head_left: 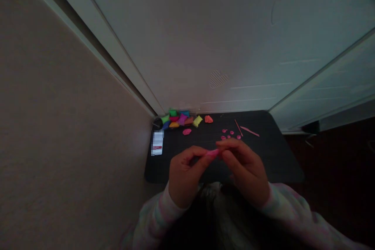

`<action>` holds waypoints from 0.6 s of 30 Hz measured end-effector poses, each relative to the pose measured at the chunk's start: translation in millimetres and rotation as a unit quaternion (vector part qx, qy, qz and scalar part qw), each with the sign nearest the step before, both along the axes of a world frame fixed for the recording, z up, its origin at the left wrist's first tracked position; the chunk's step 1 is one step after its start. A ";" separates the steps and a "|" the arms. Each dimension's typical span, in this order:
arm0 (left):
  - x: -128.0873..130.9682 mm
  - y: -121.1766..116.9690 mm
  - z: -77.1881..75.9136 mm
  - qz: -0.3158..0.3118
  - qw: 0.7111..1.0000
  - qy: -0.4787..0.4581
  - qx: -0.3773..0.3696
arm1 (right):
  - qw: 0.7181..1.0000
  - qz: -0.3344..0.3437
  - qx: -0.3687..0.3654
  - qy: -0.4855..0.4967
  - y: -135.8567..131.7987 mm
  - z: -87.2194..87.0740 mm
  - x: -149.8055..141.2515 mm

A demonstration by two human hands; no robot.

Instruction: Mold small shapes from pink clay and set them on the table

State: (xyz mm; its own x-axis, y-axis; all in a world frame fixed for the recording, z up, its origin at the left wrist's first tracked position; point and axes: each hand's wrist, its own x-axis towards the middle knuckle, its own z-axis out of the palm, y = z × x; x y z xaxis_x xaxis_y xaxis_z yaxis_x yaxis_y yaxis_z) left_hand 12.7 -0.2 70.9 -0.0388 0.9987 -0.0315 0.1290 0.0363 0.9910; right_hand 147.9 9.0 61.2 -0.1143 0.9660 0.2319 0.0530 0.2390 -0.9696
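A dark, round-cornered table (275,156) bears a row of bright packets (183,119) in green, blue, purple, orange and yellow along its back edge, at the left. A light-coloured rectangular item (158,143) lies near the left edge. An orange lump (208,119) and a flat pink piece (186,131) lie near the packets; small pink pieces (231,133) and two thin pink tools (250,131) lie farther right.

Likely a home: low dark table (281,164), heart-patterned white panel (187,47).
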 end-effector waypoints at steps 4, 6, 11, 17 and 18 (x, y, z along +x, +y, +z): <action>-1.0 -0.4 -2.2 0.002 1.000 -0.009 0.029 | 0.999 0.027 -0.005 -0.018 3.1 0.9 -1.8; -0.6 0.2 -1.7 0.008 0.999 -0.010 0.034 | 0.999 0.035 -0.006 -0.013 4.4 0.9 -2.7; 1.3 1.7 -2.4 0.008 1.000 -0.014 0.005 | 0.999 0.042 -0.019 -0.013 5.9 -0.9 -2.8; -2.2 2.9 -5.1 -0.021 0.999 -0.016 0.041 | 0.995 0.059 -0.079 -0.014 9.5 -1.3 1.2; -3.1 3.8 -5.0 -0.022 0.998 -0.014 0.053 | 0.994 0.064 -0.085 -0.007 10.3 -1.1 1.9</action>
State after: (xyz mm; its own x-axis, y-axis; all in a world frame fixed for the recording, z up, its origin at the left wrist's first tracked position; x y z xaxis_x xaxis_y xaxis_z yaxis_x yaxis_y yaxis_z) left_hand 9.5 3.6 65.9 0.0055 0.9972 0.0745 0.1002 -0.0747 0.9922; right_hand 149.8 19.2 60.1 -0.2413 0.9684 0.0631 0.0462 0.0764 -0.9960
